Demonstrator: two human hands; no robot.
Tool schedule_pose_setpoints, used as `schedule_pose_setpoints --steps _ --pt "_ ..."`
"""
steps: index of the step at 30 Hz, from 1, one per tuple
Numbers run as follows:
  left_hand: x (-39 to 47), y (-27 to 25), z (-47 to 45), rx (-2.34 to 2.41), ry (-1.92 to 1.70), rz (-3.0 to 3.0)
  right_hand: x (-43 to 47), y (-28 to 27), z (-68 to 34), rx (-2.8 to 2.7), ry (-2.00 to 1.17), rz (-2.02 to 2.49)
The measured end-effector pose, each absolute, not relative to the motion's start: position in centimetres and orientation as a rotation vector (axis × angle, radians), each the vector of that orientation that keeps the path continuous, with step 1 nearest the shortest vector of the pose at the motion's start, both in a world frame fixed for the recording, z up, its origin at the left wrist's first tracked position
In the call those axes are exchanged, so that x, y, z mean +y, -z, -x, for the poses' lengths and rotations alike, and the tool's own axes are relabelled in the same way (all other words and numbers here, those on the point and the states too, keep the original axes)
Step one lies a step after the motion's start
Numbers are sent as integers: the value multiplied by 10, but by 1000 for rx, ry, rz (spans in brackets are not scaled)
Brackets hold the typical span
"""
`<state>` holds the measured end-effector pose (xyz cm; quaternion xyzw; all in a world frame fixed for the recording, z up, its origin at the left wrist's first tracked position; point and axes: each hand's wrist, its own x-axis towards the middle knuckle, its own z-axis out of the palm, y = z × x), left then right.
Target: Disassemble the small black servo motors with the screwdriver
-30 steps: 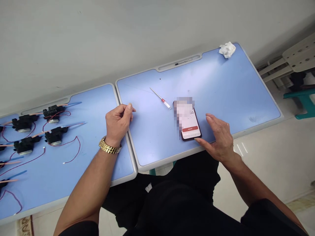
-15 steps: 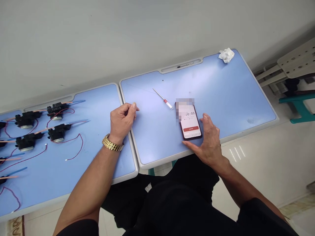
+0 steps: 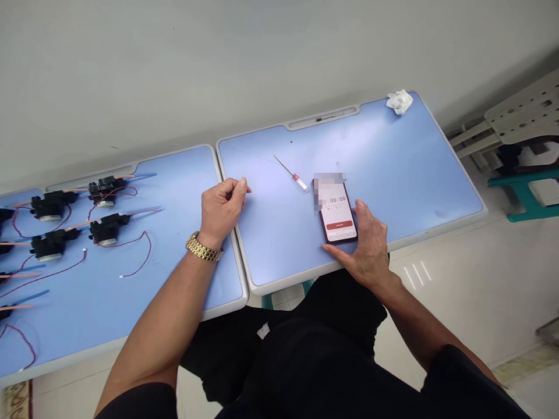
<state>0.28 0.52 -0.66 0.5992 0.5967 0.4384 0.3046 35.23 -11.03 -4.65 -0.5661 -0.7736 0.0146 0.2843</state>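
Observation:
A phone (image 3: 335,210) lies face up on the right-hand blue table, its lit screen showing a row of zeros and a red button. Around its lower right corner is my right hand (image 3: 369,247), thumb and fingers spread apart; whether they touch the phone I cannot tell. My left hand (image 3: 223,209), with a gold watch (image 3: 203,247) on its wrist, rests near the gap between the tables. Its fingers are curled in, with nothing visible in them. Between the hands a screwdriver (image 3: 292,173) with a red and clear handle lies on the table.
Several black devices (image 3: 105,230) with red wires and orange and blue strips lie on the left table (image 3: 174,279). Crumpled white paper (image 3: 399,102) sits at the right table's far corner. A pen (image 3: 327,118) is in the edge groove. At right stand a chair (image 3: 524,116) and green stool (image 3: 519,201).
The view has shifted slightly. My right fingers are a little closer to the phone's right edge. My left hand keeps its curled pose.

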Motion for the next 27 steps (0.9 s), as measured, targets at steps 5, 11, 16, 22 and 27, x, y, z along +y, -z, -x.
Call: schedule_pose_setpoints --steps 5,11,16,22,27 --pt "6 7 -3 1580 -1149 -1578 -109 48 -354 -2074 -38 1531" --pt "6 7 -3 1575 -1147 -1601 -108 48 -354 -2086 -16 1539" --pt "7 9 -3 1567 -1148 -1614 -107 49 -354 -2079 2 1513" --pt "8 13 -3 1568 -1153 -1606 -107 51 -355 -2072 4 1504" --pt "9 14 -4 1557 -1159 -1619 -105 53 -356 -2084 23 1516"
